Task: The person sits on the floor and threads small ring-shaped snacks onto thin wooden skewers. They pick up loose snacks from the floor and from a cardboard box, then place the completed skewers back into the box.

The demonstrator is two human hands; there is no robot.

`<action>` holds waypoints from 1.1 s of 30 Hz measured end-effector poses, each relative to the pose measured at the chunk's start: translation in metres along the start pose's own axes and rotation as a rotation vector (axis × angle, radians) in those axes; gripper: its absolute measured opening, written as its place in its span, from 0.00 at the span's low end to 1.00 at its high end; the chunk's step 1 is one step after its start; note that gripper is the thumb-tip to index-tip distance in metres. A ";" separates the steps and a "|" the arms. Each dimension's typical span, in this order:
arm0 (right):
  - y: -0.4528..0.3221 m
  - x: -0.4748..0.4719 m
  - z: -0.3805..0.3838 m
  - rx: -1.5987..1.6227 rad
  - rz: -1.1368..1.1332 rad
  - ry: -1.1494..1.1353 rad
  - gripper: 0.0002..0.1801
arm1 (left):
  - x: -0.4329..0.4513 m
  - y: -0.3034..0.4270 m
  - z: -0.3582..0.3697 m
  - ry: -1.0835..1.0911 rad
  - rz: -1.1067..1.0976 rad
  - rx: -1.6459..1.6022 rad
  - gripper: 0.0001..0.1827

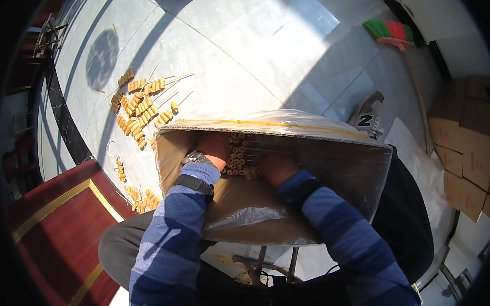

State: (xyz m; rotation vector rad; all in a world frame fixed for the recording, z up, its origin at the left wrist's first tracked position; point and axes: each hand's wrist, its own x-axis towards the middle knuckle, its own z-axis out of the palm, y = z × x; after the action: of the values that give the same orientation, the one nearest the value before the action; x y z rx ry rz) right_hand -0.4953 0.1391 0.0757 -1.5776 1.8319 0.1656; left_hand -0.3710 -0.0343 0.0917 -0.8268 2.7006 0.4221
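A cardboard box (251,212) with a plastic liner stands open between my knees. Rows of skewered tan food rolls (237,153) lie at its bottom, their thin sticks pointing to the right. My left hand (212,147), with a metal watch (198,157) at the wrist, reaches in at the left end of the rows. Down by the sticks and the nearest rolls is my right hand (277,168). The fingers of both hands are in shadow or hidden, so their grip cannot be made out.
More skewered rolls (138,108) lie loose on the tiled floor to the left, near a dark red panel (63,226) with gold trim. A broom (393,33), stacked cartons (460,147) and plastic sheeting (418,178) are on the right, beyond my shoe (367,115).
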 end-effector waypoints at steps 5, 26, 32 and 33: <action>0.014 0.005 0.005 0.199 0.010 -0.064 0.15 | 0.000 -0.002 0.015 -0.119 -0.045 0.111 0.23; 0.011 0.056 0.009 0.530 0.126 0.465 0.15 | 0.016 -0.014 0.036 -0.087 0.051 -0.260 0.25; 0.017 0.057 0.009 0.541 0.095 0.458 0.14 | 0.026 -0.007 0.026 -0.033 0.088 -0.189 0.25; 0.021 0.055 0.007 0.528 0.085 0.442 0.14 | 0.027 -0.006 0.025 -0.043 0.082 -0.189 0.25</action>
State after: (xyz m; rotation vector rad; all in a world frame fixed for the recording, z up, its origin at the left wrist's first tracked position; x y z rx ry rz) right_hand -0.5120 0.1026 0.0317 -1.2197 2.0471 -0.6278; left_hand -0.3844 -0.0437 0.0578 -0.7475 2.6919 0.7141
